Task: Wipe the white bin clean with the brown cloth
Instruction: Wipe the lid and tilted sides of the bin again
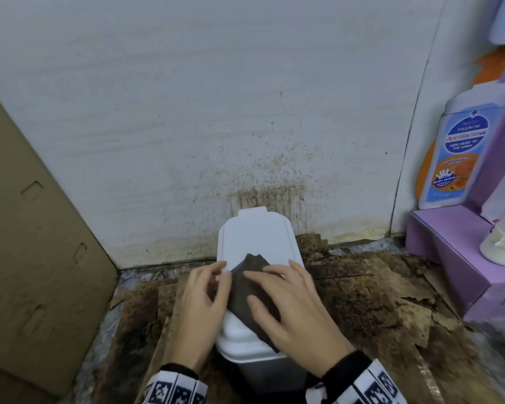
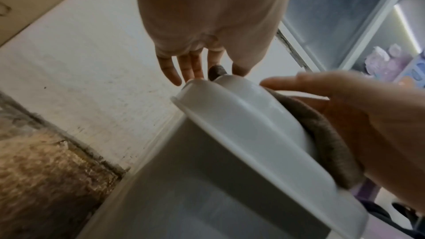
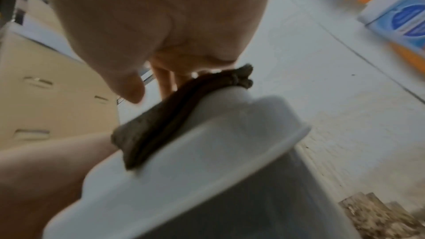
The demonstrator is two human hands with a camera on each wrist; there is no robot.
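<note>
The white bin [image 1: 257, 237] stands against the stained wall, its lid closed. A folded brown cloth [image 1: 245, 287] lies on the near half of the lid. My right hand [image 1: 292, 307] presses flat on the cloth with straight, spread fingers. My left hand [image 1: 204, 298] rests on the lid's left edge beside the cloth, fingers relaxed. In the left wrist view the left hand's fingers [image 2: 195, 64] touch the lid rim [image 2: 230, 115], and the cloth [image 2: 326, 143] sits under the right hand [image 2: 368, 115]. The right wrist view shows the cloth [image 3: 165, 114] lying across the lid [image 3: 207, 170].
A tan cardboard box [image 1: 27, 228] leans at the left. At the right are a purple box [image 1: 455, 252], an antibacterial wash bottle [image 1: 461, 150] and a small white object [image 1: 502, 240]. Torn, brown-stained sheets [image 1: 362, 301] cover the floor around the bin.
</note>
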